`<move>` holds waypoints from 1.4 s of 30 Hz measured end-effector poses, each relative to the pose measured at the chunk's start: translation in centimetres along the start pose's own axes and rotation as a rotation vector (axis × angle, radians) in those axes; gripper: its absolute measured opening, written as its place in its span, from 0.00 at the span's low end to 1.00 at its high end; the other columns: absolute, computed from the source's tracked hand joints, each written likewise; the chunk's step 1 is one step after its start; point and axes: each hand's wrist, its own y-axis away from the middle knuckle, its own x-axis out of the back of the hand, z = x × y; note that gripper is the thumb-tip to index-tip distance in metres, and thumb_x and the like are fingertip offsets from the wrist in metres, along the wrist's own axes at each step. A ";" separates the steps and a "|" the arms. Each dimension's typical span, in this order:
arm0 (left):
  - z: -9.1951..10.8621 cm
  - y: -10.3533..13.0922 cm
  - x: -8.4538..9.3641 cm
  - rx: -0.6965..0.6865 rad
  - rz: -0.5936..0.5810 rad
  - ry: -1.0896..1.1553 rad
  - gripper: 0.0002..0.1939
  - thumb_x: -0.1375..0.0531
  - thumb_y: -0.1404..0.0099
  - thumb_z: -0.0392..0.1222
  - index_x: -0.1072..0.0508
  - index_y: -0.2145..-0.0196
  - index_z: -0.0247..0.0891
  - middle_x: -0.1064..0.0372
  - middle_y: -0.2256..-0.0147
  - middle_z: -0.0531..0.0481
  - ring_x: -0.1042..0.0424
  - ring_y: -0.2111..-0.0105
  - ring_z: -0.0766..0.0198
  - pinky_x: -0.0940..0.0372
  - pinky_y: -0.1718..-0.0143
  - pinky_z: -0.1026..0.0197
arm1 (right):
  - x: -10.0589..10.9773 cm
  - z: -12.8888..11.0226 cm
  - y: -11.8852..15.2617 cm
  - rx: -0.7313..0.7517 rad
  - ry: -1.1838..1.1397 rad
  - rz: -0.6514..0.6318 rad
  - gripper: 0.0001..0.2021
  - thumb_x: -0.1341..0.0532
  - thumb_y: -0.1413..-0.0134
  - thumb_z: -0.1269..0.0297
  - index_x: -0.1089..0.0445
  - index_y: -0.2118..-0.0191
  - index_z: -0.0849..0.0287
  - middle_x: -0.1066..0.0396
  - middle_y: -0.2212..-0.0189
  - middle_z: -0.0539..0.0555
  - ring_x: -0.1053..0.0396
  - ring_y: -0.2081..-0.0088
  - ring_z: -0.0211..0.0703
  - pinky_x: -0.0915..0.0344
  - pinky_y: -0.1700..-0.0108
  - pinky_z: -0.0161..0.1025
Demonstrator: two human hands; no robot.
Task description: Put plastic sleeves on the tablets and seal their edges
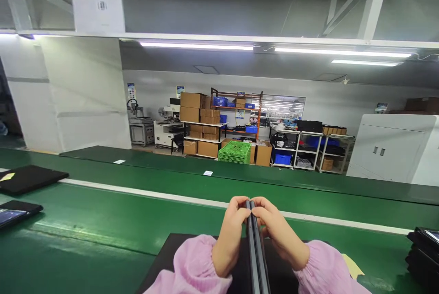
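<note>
Two thin, dark grey, tablet-like slabs stand on edge side by side, a left one [252, 250] and a right one [259, 253], with a narrow gap between them. My left hand [230, 232] is closed on the left slab near its far end, thumb on the top edge. The right slab is gripped the same way by my right hand [279, 232], its fingers partly hidden behind it. Only the slabs' narrow edges show, so their faces cannot be made out. Under my forearms lies a flat black panel or mat [164, 257] on the green work surface [113, 221].
At left lie a black flat case [30, 179] with a yellow note and a device with a lit screen [15, 214]. A stack of dark devices [423, 253] stands at right, a yellow paper [352, 266] nearer. Beyond are green crates [235, 152] and shelves.
</note>
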 end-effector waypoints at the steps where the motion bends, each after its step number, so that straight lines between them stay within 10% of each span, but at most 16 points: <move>1: -0.1 -0.2 0.1 0.006 -0.014 0.011 0.09 0.45 0.47 0.36 0.34 0.65 0.37 0.35 0.71 0.52 0.34 0.75 0.66 0.37 0.73 0.63 | -0.1 0.0 -0.2 -0.009 -0.045 -0.018 0.08 0.46 0.56 0.64 0.40 0.66 0.58 0.41 0.76 0.44 0.42 0.80 0.30 0.48 0.83 0.27; 42: 2.3 0.0 -0.1 0.153 -0.079 0.007 0.11 0.43 0.54 0.34 0.34 0.69 0.37 0.35 0.72 0.52 0.34 0.74 0.65 0.36 0.70 0.59 | 0.8 0.6 -0.3 -0.014 -0.210 -0.071 0.08 0.43 0.56 0.65 0.39 0.66 0.59 0.43 0.80 0.43 0.44 0.80 0.30 0.47 0.80 0.28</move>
